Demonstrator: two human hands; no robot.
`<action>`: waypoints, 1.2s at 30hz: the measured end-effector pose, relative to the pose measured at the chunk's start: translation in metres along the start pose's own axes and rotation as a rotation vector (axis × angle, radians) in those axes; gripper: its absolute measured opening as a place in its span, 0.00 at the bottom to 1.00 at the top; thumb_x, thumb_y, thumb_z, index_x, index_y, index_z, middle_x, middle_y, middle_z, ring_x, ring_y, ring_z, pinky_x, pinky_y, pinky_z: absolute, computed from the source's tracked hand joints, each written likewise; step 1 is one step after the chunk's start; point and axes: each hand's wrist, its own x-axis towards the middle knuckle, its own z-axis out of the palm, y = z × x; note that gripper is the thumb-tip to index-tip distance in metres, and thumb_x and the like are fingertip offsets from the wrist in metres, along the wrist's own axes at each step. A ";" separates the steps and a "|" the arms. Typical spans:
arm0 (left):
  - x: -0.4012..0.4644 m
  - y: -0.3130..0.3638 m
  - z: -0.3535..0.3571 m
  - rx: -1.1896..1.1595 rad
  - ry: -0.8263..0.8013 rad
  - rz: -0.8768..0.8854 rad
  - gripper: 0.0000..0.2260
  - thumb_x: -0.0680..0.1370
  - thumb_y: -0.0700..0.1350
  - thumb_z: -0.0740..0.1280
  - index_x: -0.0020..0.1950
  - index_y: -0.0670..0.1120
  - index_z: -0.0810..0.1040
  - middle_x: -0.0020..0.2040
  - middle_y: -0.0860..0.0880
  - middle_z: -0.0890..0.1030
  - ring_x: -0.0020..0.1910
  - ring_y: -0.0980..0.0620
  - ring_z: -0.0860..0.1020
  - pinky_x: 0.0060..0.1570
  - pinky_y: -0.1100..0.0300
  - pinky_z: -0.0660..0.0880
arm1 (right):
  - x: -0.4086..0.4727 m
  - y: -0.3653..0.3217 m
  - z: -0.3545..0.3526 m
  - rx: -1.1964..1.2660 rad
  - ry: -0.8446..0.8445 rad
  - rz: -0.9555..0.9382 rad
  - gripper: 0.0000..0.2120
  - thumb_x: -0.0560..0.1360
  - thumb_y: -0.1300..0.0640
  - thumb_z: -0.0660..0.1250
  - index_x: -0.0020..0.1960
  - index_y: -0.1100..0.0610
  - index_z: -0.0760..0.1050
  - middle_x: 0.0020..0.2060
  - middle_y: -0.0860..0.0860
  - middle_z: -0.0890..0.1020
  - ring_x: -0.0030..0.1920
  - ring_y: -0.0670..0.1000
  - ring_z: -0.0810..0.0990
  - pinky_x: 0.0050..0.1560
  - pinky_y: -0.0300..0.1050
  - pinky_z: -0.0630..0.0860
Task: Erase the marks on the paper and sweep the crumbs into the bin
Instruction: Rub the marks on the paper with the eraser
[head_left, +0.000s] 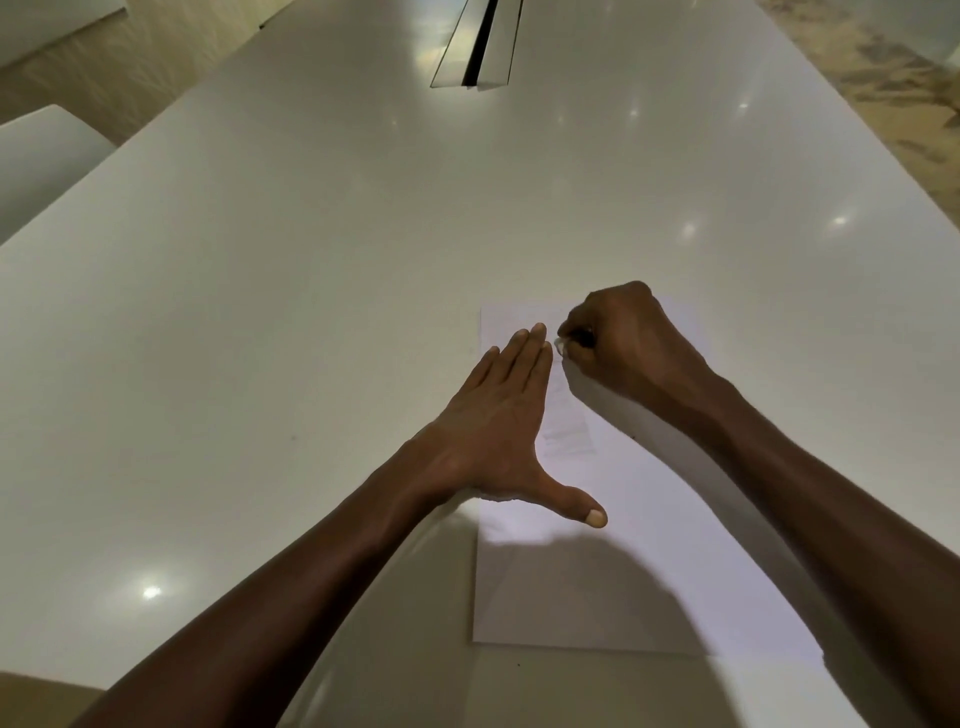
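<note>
Two bare forearms, no sleeves in view; left hand (498, 415) and right hand (623, 343) ungloved, ringless

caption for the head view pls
Left hand flat on the paper, right hand pinching an eraser against it.

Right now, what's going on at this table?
A person is erasing marks on a paper lying on a white table. The left hand lies flat, holding the paper's left edge down. The right hand pinches a small eraser against the paper near its top. No bin is in view.
</note>
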 end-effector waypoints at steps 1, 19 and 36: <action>0.000 0.000 0.000 0.000 -0.003 -0.002 0.71 0.55 0.84 0.62 0.78 0.43 0.30 0.78 0.49 0.27 0.76 0.53 0.27 0.77 0.49 0.37 | 0.003 0.000 0.000 -0.016 -0.029 -0.005 0.06 0.72 0.63 0.69 0.40 0.62 0.85 0.34 0.57 0.85 0.35 0.55 0.82 0.38 0.43 0.76; 0.002 -0.001 -0.001 0.030 -0.026 -0.021 0.71 0.55 0.84 0.61 0.78 0.42 0.31 0.78 0.48 0.27 0.76 0.52 0.28 0.77 0.50 0.36 | -0.026 -0.005 0.003 -0.013 -0.019 0.001 0.07 0.71 0.63 0.66 0.37 0.62 0.82 0.31 0.57 0.82 0.32 0.55 0.79 0.37 0.50 0.78; 0.002 0.000 -0.002 0.056 -0.037 -0.027 0.71 0.55 0.84 0.61 0.78 0.42 0.31 0.78 0.47 0.27 0.76 0.51 0.28 0.77 0.49 0.37 | -0.035 -0.005 0.002 -0.028 -0.011 -0.042 0.08 0.71 0.62 0.66 0.36 0.61 0.82 0.30 0.56 0.81 0.32 0.53 0.78 0.35 0.50 0.76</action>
